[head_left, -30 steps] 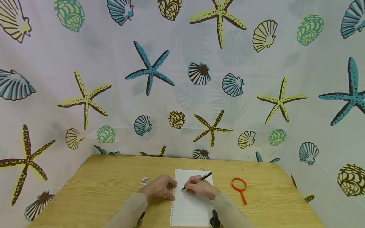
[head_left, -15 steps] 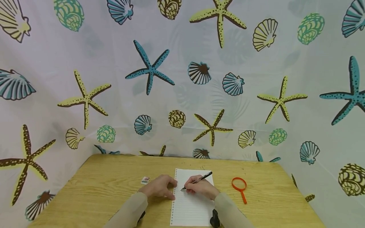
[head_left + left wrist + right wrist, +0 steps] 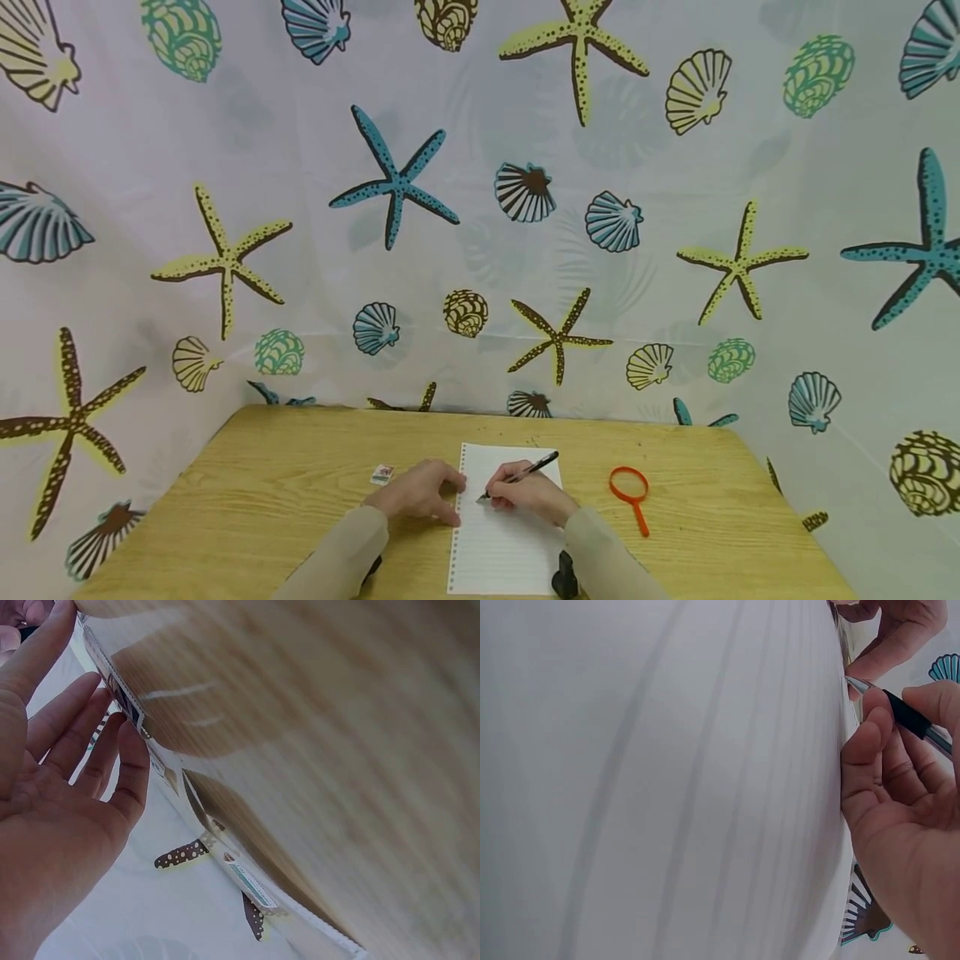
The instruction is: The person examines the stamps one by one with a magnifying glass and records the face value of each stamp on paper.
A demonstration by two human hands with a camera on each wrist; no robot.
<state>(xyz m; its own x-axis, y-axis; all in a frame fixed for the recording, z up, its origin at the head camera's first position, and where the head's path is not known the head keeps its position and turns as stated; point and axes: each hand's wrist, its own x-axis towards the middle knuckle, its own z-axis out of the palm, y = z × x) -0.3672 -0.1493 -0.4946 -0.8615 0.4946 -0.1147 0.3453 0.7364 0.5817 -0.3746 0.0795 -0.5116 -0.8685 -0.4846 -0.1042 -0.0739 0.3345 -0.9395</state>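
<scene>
Nearest: lined sheet, one. Left hand: fingers apart, at the sheet's punched left edge. Right hand: pinching black pen low; tip at sheet, just ahead of fingertips, barrel slanting up beyond them.

I work in a screened-off space, room type unclear: wooden tabletop across lower frame, seashell-print cloth filling upper frame.

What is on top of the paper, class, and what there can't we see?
The right hand rests on the paper, holding a pen; the left hand is at its left edge. Any writing under the right hand is covered.
</scene>
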